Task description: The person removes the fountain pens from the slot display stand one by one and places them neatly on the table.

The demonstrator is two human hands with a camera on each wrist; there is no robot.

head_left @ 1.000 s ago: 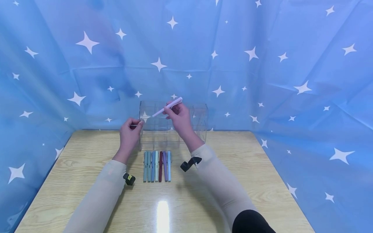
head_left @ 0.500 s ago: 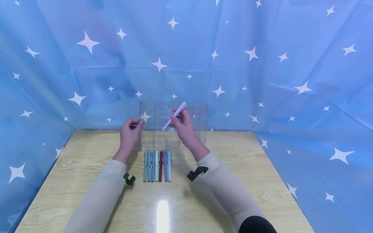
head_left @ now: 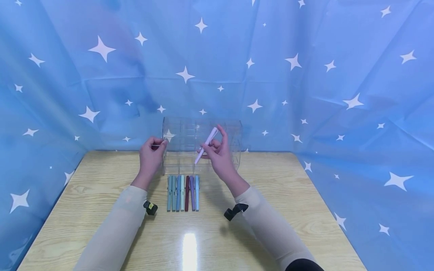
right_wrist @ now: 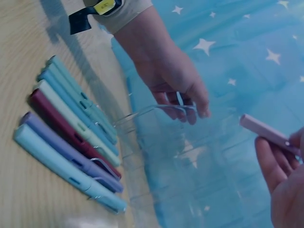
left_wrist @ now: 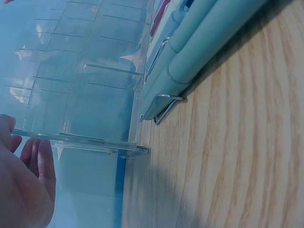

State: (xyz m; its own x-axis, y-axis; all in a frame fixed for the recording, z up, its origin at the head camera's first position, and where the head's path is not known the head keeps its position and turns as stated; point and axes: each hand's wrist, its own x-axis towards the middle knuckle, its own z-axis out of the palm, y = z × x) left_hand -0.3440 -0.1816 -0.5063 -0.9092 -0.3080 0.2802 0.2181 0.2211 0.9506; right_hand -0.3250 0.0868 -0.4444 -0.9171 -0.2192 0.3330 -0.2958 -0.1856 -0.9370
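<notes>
A clear compartmented organizer (head_left: 187, 165) stands at the back of the table. My left hand (head_left: 150, 156) pinches its left side wall; in the left wrist view the wall's edge (left_wrist: 95, 142) passes between thumb and fingers. My right hand (head_left: 223, 162) holds a pale pink pen (head_left: 207, 146) in front of the organizer, tilted with its lower end toward the left. The index finger of that hand is raised off the pen. In the right wrist view, the pen (right_wrist: 263, 129) sticks out past the fingertips. Whether it touches the organizer I cannot tell.
Several capped pens lie side by side before the organizer, among them a dark red pen (head_left: 187, 194), a purple pen (head_left: 192, 194) and a light blue pen (head_left: 197, 194). The wooden table (head_left: 271, 210) meets a blue starry curtain (head_left: 217, 49) behind and at both sides.
My right hand has moved right and nearer to me with the pink pen, which now stands more steeply. Its index finger has lifted. The left hand stays on the organizer's wall.
</notes>
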